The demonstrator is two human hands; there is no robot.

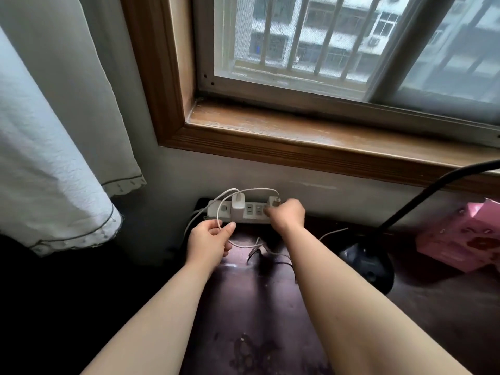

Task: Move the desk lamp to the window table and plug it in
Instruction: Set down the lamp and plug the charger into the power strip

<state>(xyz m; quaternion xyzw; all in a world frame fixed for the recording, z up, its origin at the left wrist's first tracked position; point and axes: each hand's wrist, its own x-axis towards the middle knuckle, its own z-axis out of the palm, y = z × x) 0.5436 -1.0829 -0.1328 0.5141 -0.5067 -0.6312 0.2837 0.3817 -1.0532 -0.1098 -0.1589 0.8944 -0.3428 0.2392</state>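
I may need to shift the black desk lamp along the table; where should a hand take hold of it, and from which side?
Probably low on the neck, just above the round base, coming from the front with the right hand. The neck is a thin stalk a hand can close around; the base is wide, domed and glossy. The neck leans right, so gripping higher would likely tip it.
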